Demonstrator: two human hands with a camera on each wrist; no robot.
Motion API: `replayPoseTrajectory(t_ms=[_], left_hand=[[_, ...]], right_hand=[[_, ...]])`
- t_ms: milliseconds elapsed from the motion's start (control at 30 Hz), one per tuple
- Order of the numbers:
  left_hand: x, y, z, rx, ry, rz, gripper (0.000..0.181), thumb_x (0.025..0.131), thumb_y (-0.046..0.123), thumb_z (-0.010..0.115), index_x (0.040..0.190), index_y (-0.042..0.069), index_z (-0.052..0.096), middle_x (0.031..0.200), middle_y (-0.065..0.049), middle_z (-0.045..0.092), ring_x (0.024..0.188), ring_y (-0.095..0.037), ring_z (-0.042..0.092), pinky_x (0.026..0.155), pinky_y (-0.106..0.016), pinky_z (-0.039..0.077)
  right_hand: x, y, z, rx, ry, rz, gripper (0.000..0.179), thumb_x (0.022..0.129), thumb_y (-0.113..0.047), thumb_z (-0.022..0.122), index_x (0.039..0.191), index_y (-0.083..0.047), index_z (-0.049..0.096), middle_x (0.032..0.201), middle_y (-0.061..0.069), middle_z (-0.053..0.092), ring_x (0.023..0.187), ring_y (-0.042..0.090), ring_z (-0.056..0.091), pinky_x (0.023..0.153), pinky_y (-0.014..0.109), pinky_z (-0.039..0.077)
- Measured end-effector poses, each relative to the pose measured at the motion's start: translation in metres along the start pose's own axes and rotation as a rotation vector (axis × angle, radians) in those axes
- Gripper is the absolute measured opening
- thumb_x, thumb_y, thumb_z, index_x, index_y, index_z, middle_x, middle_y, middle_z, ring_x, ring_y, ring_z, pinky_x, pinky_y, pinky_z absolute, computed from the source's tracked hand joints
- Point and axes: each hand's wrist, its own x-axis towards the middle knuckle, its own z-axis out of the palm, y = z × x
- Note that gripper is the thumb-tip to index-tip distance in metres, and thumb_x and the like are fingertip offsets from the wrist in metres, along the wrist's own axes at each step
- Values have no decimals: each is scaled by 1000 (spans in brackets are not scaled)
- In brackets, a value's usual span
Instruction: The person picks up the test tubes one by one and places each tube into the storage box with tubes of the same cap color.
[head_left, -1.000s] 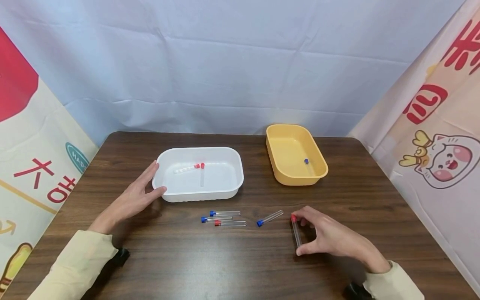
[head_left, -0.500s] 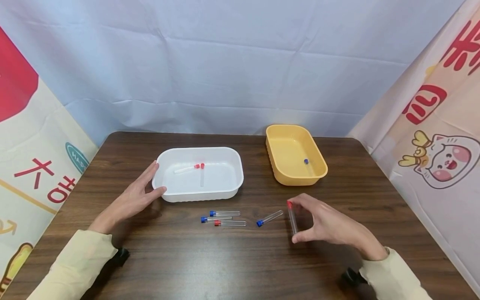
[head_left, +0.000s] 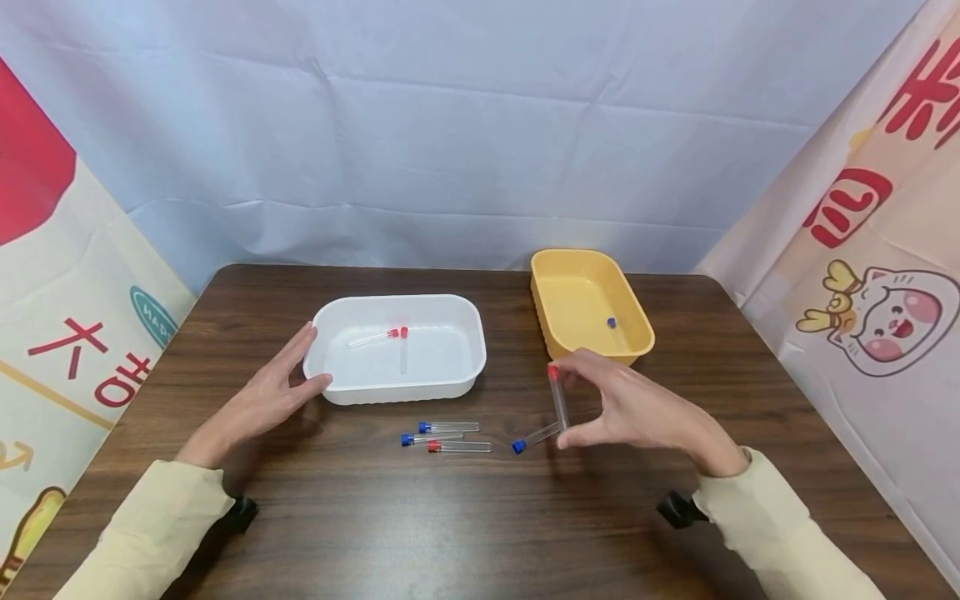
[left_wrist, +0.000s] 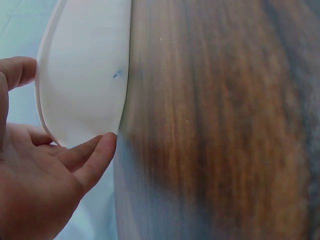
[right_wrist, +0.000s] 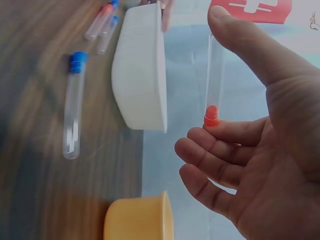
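My right hand (head_left: 641, 415) pinches a clear test tube (head_left: 559, 402) with a red cap, thumb at its rounded end and a finger at the cap. The right wrist view shows this red-capped test tube (right_wrist: 214, 72) lifted off the table. Below it on the table lies a blue-capped test tube (right_wrist: 74, 107). My left hand (head_left: 272, 402) rests against the left end of a white plastic tray (head_left: 405, 390), fingers spread and touching its edge. Inside the tray lie two red-capped tubes (head_left: 375, 338).
A yellow tray (head_left: 576, 287) at the back right holds a blue-capped tube (head_left: 612, 325). In front of the white tray lie two blue-capped tubes (head_left: 453, 427) and a red-capped tube (head_left: 463, 447). A pale cloth hangs behind the table.
My right hand has carried the red-capped test tube up off the table, leftward and away from me, to above the lone blue-capped tube. The left hand has stayed at the white tray.
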Motion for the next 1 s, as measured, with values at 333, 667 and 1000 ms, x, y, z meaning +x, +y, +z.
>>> replayPoseTrajectory(t_ms=[333, 667, 1000], left_hand=[[0, 0, 0, -1, -6, -9, 84, 91, 48, 53, 151, 17, 4, 155, 3, -3, 140, -27, 7, 103, -57, 23], [1, -1, 0, -1, -4, -5, 83, 91, 48, 53, 151, 16, 4, 155, 4, -3, 140, -26, 6, 103, -58, 20], [1, -2, 1, -3, -1, -1, 84, 91, 49, 53, 151, 16, 4, 155, 3, -2, 140, -26, 6, 103, -57, 21]], right_hand=[[49, 3, -9, 52, -17, -8, 77, 65, -55, 78, 124, -14, 51, 106, -12, 53, 93, 5, 52, 79, 25, 46], [93, 1, -8, 118, -37, 3, 81, 65, -57, 76, 128, -14, 49, 113, -9, 54, 103, 11, 55, 87, 31, 46], [126, -2, -4, 115, -72, 38, 82, 64, -63, 73, 126, -13, 50, 112, -3, 54, 100, 12, 53, 86, 30, 45]])
